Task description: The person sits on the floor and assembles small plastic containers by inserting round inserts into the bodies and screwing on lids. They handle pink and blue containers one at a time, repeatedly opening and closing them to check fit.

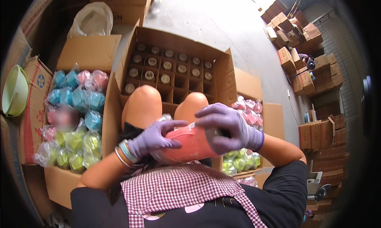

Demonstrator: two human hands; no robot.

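Observation:
I hold a pink bottle [189,145] wrapped in clear plastic over my lap, lying almost sideways. My left hand [152,137], in a purple glove with bangles at the wrist, grips its lower body. My right hand [228,127], also gloved purple, wraps around its upper end, hiding the cap. Straight ahead past my knees stands an open carton with a cardboard divider grid [174,69]; several of its far cells hold bottles with round lids, the near cells look empty.
A carton on my left [59,180] is heaped with wrapped blue, pink and green bottles. A carton on my right [273,121] holds pink and green ones. A green bowl [14,91] sits far left. Stacked cartons [305,57] line the concrete floor at the right.

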